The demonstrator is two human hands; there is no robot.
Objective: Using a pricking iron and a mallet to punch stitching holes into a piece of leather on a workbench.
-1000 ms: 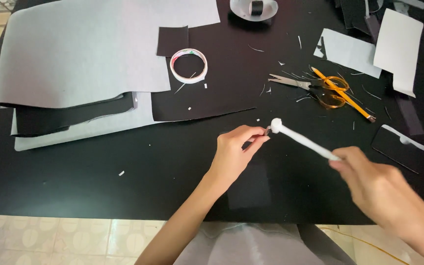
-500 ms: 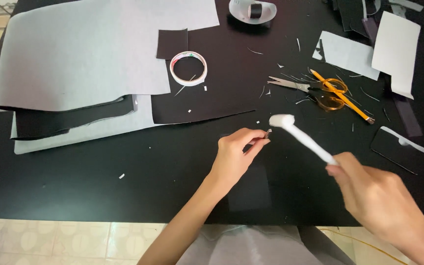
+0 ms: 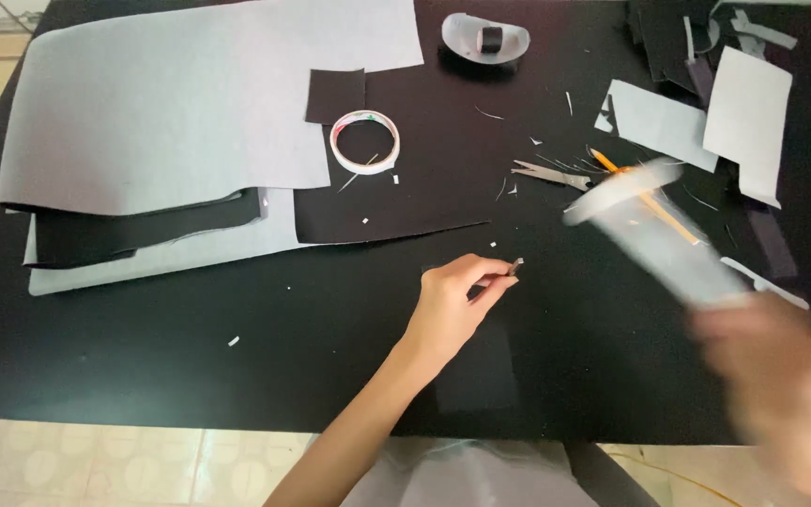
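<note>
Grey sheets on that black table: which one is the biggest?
The big grey sheet at the far left, lying on a stack of black and grey sheets. The grey pieces at the far right are much smaller.

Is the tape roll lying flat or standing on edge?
Lying flat: the white tape roll shows its full ring, with the dark table visible through its centre hole.
</note>
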